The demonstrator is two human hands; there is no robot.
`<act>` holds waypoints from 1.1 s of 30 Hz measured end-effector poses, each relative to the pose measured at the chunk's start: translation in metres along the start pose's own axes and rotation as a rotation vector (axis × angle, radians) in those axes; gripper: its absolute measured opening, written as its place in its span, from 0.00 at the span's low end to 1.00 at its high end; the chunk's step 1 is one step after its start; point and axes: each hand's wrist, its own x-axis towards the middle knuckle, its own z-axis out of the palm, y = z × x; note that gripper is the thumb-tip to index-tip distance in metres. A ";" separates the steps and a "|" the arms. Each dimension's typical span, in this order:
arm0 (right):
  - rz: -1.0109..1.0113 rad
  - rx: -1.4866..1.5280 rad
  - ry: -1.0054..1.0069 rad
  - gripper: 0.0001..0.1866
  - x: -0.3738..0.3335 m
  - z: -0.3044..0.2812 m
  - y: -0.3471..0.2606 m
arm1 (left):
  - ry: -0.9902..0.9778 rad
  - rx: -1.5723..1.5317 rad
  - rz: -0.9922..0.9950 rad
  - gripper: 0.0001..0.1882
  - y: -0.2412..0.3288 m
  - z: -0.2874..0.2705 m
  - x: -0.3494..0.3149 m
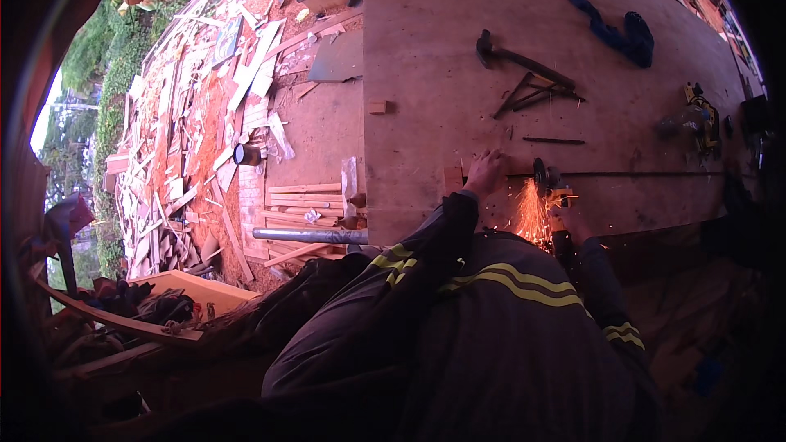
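My right hand (580,227), partly in shadow, is closed around a yellow and black angle grinder (562,197). The grinder's disc (539,170) meets a long thin dark metal bar (630,174) lying across the wooden table. Orange sparks (534,214) pour from the contact toward my body. To the left of the disc, my left hand (488,172) is closed over the bar's left end, its fingers curled. Beside that hand sits a small wood block (453,179).
A hammer (524,59), a metal triangular piece (532,96) and a short dark rod (553,141) lie beyond the bar. Farther off are a blue cloth (614,31) and a yellow power tool (701,120). Wood scraps (176,139) litter the ground left of the table (426,41).
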 end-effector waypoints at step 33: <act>-0.131 -0.197 -0.027 0.09 0.018 -0.011 0.012 | -0.058 -0.008 -0.010 0.23 -0.005 0.006 0.002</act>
